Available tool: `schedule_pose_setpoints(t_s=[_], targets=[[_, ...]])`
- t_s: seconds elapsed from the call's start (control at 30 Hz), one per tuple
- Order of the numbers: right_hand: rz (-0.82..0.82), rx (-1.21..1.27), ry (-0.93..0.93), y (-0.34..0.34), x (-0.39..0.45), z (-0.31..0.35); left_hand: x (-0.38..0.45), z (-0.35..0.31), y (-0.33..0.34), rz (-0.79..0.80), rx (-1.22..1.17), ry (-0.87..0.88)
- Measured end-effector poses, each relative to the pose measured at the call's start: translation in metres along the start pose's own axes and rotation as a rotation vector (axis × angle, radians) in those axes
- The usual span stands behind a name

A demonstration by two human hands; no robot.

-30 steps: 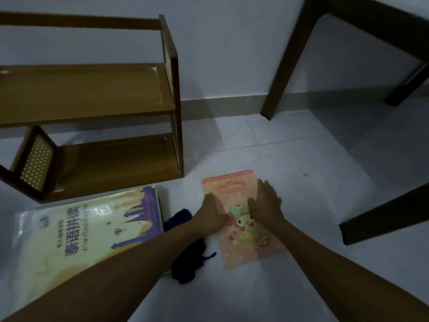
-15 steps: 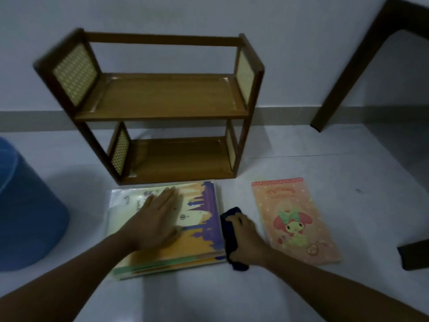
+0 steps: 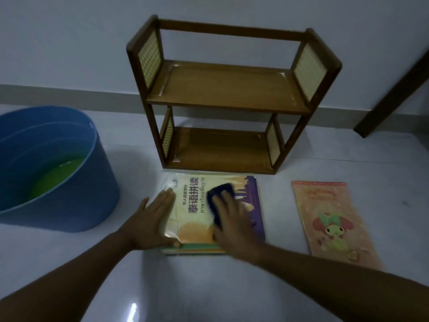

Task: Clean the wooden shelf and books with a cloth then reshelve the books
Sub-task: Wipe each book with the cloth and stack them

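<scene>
A two-tier wooden shelf stands against the wall, both boards bare. In front of it a small stack of books lies flat on the floor, a yellow and purple book on top. My left hand lies flat on the stack's left edge, fingers straight. My right hand presses a dark blue cloth onto the cover with flat fingers. A pink cartoon book lies alone on the floor to the right.
A blue tub holding greenish water stands at the left. A dark wooden table leg slants down at the far right. The floor is pale glossy tile.
My right hand has carried the cloth from the floor beside the stack onto the top cover. My left hand slid from the cover's middle to the left edge. The view shifted left, showing the tub.
</scene>
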State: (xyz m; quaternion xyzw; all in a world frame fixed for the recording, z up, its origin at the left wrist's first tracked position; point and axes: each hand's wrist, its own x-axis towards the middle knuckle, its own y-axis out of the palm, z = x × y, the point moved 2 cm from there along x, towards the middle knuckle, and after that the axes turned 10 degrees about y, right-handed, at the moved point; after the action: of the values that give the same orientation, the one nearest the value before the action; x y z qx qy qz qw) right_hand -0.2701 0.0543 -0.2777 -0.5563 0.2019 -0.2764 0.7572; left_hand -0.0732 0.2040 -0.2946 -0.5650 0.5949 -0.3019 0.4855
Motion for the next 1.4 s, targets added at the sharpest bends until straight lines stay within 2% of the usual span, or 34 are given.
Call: schedule_pose_setpoints(t_s=[0.03,0.07,0.13,0.17,0.3,0.37,0.4,0.5,0.57,0.6,0.73,0.8,0.87,0.97,1.0,1.03,1.07,1.17,1.23,1.3,1.4], targets=[[-0.044,-0.016,-0.188,0.007,-0.013,0.019,0.000,0.000,0.002,-0.017,-0.021,-0.001],[0.003,-0.030,-0.351,0.017,-0.020,0.032,-0.001,-0.001,0.002,-0.035,-0.040,-0.007],[0.182,0.045,-0.429,0.020,-0.003,0.037,-0.001,-0.001,0.003,-0.066,-0.091,-0.020],[0.191,0.035,-0.373,0.017,0.017,0.033,0.000,-0.001,0.003,-0.071,-0.113,-0.021],[0.087,0.054,0.151,0.007,0.089,0.002,-0.002,0.001,0.003,-0.073,-0.169,-0.034],[0.086,0.058,0.207,0.009,0.081,0.019,-0.001,0.000,0.004,-0.091,-0.188,-0.036],[0.092,0.045,0.136,0.013,0.067,0.038,-0.001,0.000,0.005,-0.108,-0.196,-0.033],[0.065,0.015,-0.356,0.028,0.016,0.085,-0.002,0.003,0.007,-0.155,-0.206,-0.013],[0.173,0.045,-0.391,0.029,0.019,0.075,-0.002,0.004,0.007,-0.140,-0.215,-0.013],[0.188,0.035,-0.318,0.025,0.032,0.058,-0.002,0.004,0.006,-0.128,-0.217,-0.022],[0.094,0.103,0.249,-0.007,0.080,-0.033,-0.002,0.001,0.002,-0.071,-0.192,-0.053],[0.045,0.020,0.330,-0.011,0.073,-0.042,-0.003,0.001,0.002,-0.058,-0.190,-0.059],[0.078,-0.033,0.221,0.002,0.047,-0.018,-0.002,0.001,0.001,-0.054,-0.188,-0.058],[0.201,-0.038,-0.275,0.024,-0.004,0.024,-0.002,-0.003,-0.003,-0.062,-0.166,-0.066],[0.229,-0.052,-0.382,0.025,-0.010,0.025,-0.003,-0.005,-0.003,-0.068,-0.167,-0.070],[0.222,-0.049,-0.389,0.020,-0.008,0.017,-0.002,-0.007,-0.003,-0.063,-0.170,-0.069],[0.192,-0.036,-0.305,0.014,0.000,0.004,-0.003,-0.009,-0.005,-0.045,-0.176,-0.073],[0.068,0.047,0.144,-0.013,0.025,-0.057,0.000,-0.011,-0.009,0.014,-0.136,-0.107],[-0.017,0.078,0.390,-0.027,0.031,-0.097,0.001,-0.015,-0.013,0.029,-0.004,-0.063],[-0.016,0.101,0.515,-0.029,0.029,-0.115,0.004,-0.026,-0.012,-0.014,0.190,0.073],[0.106,0.150,0.552,-0.015,0.024,-0.118,0.020,-0.052,-0.007,0.090,0.332,0.198]])
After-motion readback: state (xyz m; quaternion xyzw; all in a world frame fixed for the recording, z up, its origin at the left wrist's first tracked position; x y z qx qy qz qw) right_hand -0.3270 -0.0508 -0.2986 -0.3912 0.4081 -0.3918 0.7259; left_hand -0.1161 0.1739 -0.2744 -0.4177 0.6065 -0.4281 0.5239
